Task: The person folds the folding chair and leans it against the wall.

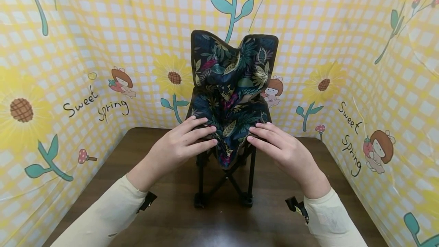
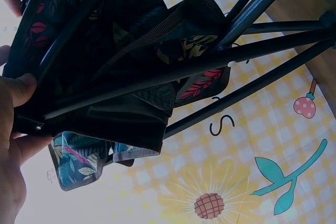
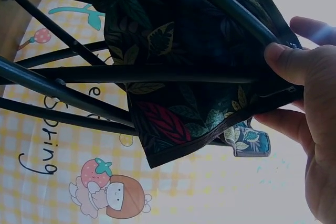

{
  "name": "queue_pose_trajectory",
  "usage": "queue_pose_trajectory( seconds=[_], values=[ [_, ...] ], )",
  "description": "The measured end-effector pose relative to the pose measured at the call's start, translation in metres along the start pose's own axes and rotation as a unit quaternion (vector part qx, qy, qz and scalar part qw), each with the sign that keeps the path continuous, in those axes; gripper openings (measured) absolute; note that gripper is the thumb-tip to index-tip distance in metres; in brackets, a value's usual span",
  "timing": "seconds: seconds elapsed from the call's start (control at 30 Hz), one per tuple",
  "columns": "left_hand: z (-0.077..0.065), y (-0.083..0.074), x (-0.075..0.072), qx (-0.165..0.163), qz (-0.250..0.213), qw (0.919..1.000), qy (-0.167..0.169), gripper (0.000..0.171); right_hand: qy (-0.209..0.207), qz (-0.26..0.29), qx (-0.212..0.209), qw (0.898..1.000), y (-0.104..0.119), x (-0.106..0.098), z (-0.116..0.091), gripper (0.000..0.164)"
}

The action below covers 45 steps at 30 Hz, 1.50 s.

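A small folding chair (image 1: 230, 119) with dark leaf-print fabric stands on the table in the head view, partly unfolded. Its backrest (image 1: 209, 62) dips in the middle, and the seat sags into a deep V between the front corners. My left hand (image 1: 173, 144) grips the left front corner, fingers over the fabric and thumb (image 2: 23, 88) against the frame below. On the opposite corner, my right hand (image 1: 288, 151) holds on in the same way, its thumb (image 3: 286, 60) at the end of a tube. Black crossed legs (image 1: 226, 178) show beneath the seat.
The brown wooden table (image 1: 154, 209) carries the chair. A yellow-checked cloth (image 1: 144, 41) with flowers and cartoon figures surrounds it at the back and both sides. Black straps (image 1: 147, 201) hang at the cream sleeves (image 1: 103, 212).
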<state>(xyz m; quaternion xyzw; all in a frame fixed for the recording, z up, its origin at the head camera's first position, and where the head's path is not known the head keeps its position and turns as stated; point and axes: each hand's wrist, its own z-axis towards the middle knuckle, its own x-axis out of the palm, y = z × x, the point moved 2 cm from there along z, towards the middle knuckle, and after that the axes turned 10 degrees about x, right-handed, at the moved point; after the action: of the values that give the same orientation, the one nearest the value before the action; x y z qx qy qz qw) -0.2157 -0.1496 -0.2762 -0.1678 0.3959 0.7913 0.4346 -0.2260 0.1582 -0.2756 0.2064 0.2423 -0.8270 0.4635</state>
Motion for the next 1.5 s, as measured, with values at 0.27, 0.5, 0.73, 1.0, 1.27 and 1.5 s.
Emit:
queue_pose_trajectory(
  seconds=[0.27, 0.5, 0.73, 1.0, 1.27, 1.5],
  values=[
    [0.0009, -0.0017, 0.0017, -0.002, 0.001, 0.9999, -0.01, 0.033, -0.006, 0.001, -0.005, 1.0, 0.0009, 0.002, 0.0023, 0.034],
    [0.0023, -0.0014, 0.0034, -0.008, 0.003, 0.9997, -0.023, 0.033, -0.009, -0.002, -0.004, 1.0, 0.001, 0.002, 0.0043, 0.034],
    [0.0037, -0.0023, 0.0046, -0.014, 0.006, 0.9994, -0.031, 0.034, -0.01, -0.005, -0.002, 1.0, 0.0008, 0.002, 0.0035, 0.034],
    [0.0015, -0.0014, 0.0056, -0.016, -0.002, 0.9967, -0.079, 0.029, -0.018, 0.002, 0.004, 1.0, 0.0013, 0.0006, 0.0019, 0.034],
    [-0.0002, -0.0025, 0.003, -0.01, 0.011, 0.9956, -0.092, 0.028, -0.019, 0.008, -0.002, 1.0, 0.0016, -0.0002, 0.0018, 0.035],
    [-0.003, -0.0025, -0.0036, -0.007, -0.021, 0.998, -0.06, 0.032, -0.012, 0.015, -0.001, 1.0, 0.0023, -0.0015, 0.0015, 0.034]
  ],
)
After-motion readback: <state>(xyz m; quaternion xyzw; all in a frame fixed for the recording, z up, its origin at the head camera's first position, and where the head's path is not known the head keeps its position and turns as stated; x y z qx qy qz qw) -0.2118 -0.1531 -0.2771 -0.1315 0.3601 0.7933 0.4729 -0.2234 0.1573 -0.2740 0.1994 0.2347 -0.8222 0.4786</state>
